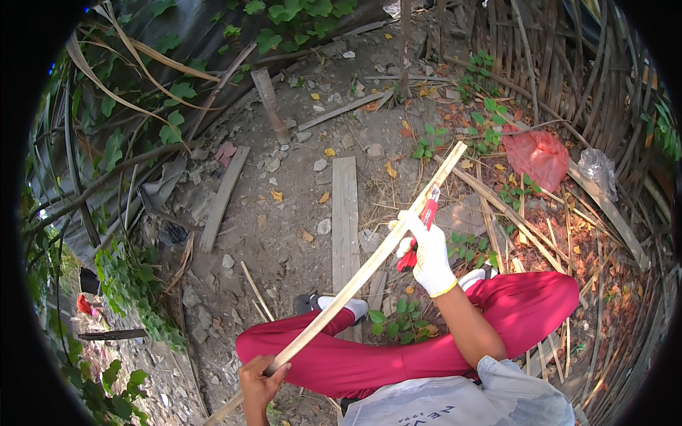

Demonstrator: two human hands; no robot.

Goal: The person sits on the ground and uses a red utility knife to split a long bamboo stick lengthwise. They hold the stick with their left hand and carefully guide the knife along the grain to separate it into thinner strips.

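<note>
From here I see the left hand (261,381) closed round the long wooden strip (341,292), slanting over red trousers (355,366), likely for steadiness. The gloved right hand (430,261) grips a red tool (429,213) near the strip's far end.

A long, straight, pale wooden strip (352,285) is slanting through the left grip (260,380) and past the right grip (430,259), its far end jutting beyond. A red-handled, metal-tipped hand tool (429,211) is sitting in the right grip, just beside the strip.
</note>
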